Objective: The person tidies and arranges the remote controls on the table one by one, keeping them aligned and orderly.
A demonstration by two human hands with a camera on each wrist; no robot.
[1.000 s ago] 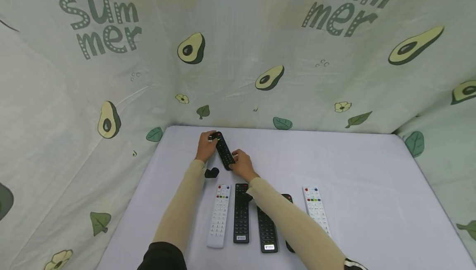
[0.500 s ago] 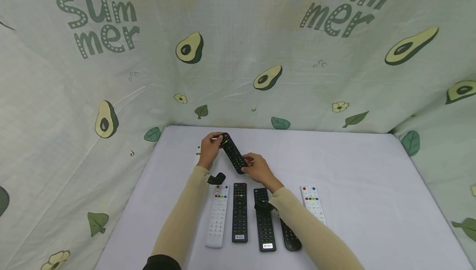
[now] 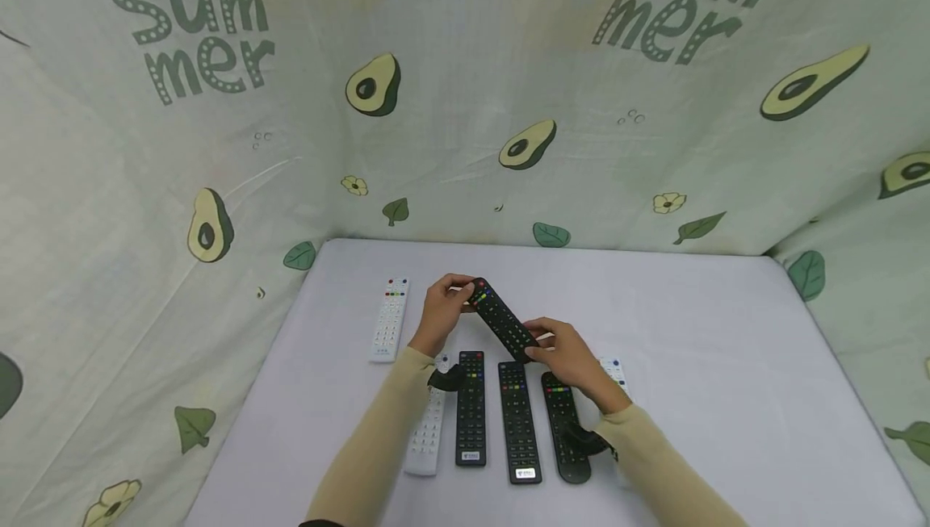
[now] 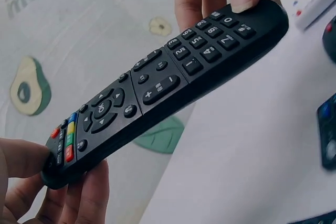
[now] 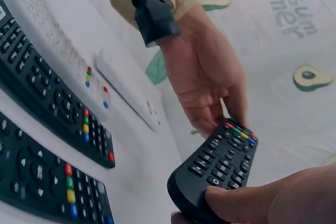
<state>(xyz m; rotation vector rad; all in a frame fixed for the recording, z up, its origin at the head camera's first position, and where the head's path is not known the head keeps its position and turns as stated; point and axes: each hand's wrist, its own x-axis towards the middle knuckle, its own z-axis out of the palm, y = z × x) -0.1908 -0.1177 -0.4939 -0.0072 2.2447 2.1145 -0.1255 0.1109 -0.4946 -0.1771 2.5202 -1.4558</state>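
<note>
A black remote control (image 3: 503,321) is held up, slanted, between my two hands above the table. My left hand (image 3: 439,311) pinches its end with the red and coloured buttons, thumb on top and fingers beneath, as the left wrist view shows. The number-key end is pinched by my right hand (image 3: 574,357); in the right wrist view its thumb (image 5: 241,203) presses on the top face. Below the hands lies a row: a white remote (image 3: 425,442) partly behind the left sleeve, two black remotes (image 3: 471,414) with labels, a rounded black remote (image 3: 558,406), and a white remote (image 3: 613,369) mostly behind the right arm.
A separate white remote (image 3: 390,321) lies farther back at the left of the white-covered table (image 3: 726,365). Behind the table hangs a pale curtain (image 3: 450,43) printed with avocados and leaves.
Both hands have carried the black remote to the right and slightly nearer. The white remote at the back left, hidden by my left hand before, now shows fully. The row has stayed put.
</note>
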